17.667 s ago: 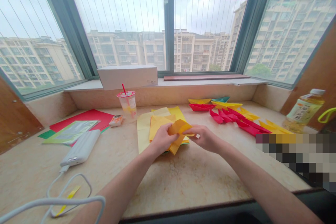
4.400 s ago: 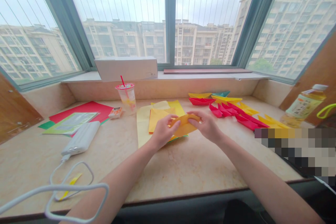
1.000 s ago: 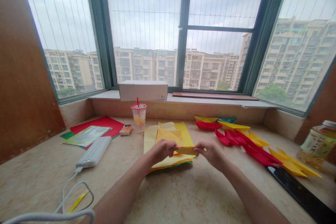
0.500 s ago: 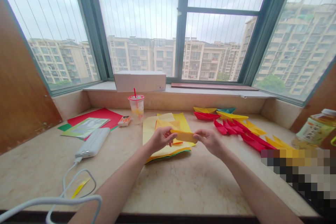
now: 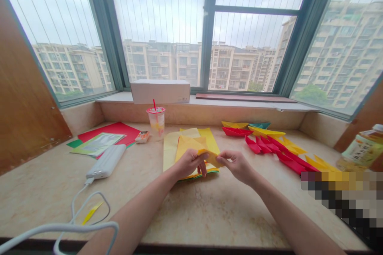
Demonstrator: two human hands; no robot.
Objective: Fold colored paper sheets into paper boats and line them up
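Note:
A small folded piece of yellow paper point(image 5: 212, 157) is held up between my two hands, tilted down to the right. My left hand point(image 5: 193, 162) pinches its left end, thumb on top, with the lower fingers hanging below. At the right end, my right hand point(image 5: 235, 162) grips the corner between thumb and fingertips. Beneath and behind the hands lies a stack of coloured paper sheets point(image 5: 171, 149), mostly yellow with orange and green edges showing. The hands cover part of that stack.
Finished paper boats, a red one point(image 5: 236, 132) among several yellow, red and green, line the right side. A drink cup point(image 5: 156, 121), a small orange-white box point(image 5: 142, 137), a power bank point(image 5: 107, 162) with white cable point(image 5: 74, 229) and red paper point(image 5: 128, 132) stand left. A bottle point(image 5: 359, 149) is far right.
The folded yellow paper has tilted, its right end dropping, and moved slightly right. My left hand has turned, its lower fingers now showing beneath the paper.

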